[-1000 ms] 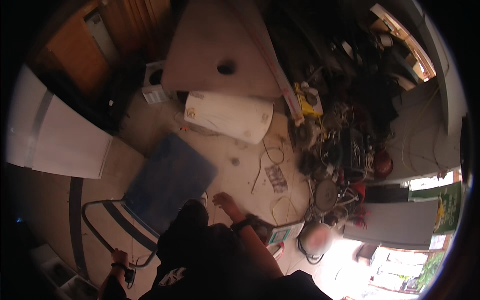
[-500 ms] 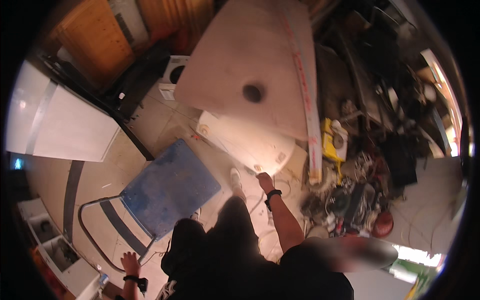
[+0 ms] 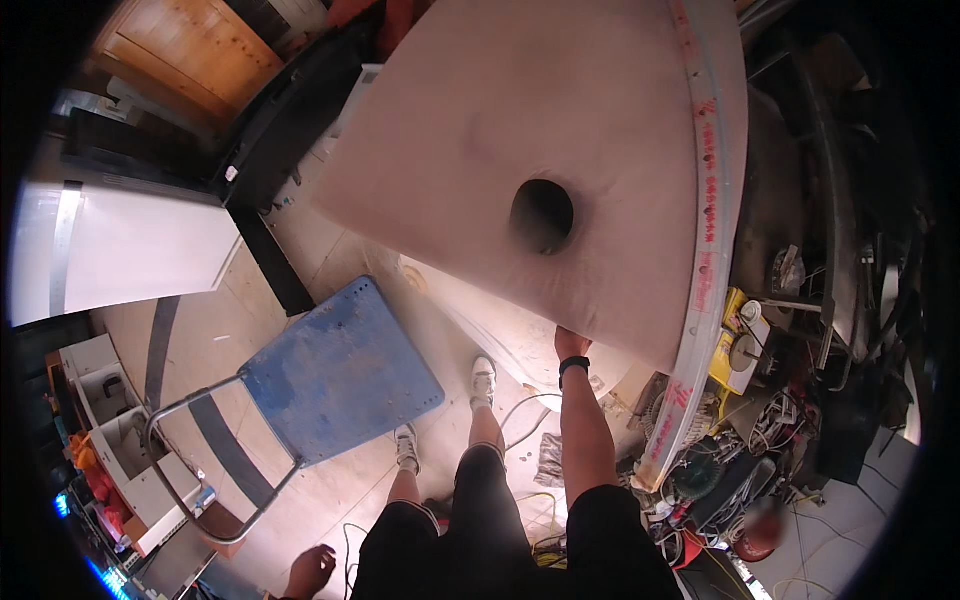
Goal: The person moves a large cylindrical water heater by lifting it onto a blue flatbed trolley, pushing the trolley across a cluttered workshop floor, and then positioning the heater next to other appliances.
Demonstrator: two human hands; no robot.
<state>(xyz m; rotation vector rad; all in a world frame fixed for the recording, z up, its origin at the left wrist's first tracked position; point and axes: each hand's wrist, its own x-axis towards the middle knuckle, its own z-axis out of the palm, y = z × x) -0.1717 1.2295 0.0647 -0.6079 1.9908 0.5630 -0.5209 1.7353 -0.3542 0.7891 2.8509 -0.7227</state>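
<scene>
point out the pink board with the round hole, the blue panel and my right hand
Pink board [image 3: 540, 135]: head view, near the middle of its flat face.
Blue panel [image 3: 340, 377]: head view, middle of its flat face.
Right hand [image 3: 571, 343]: head view, back of the hand.

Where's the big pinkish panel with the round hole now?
In the head view, the pinkish panel fills the upper middle, up and right of the blue board, with the right hand at its lower edge.

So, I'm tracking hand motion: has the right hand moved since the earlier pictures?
Yes: the right hand has moved forward to the near edge of the large pinkish panel; earlier it was short of it.
</scene>
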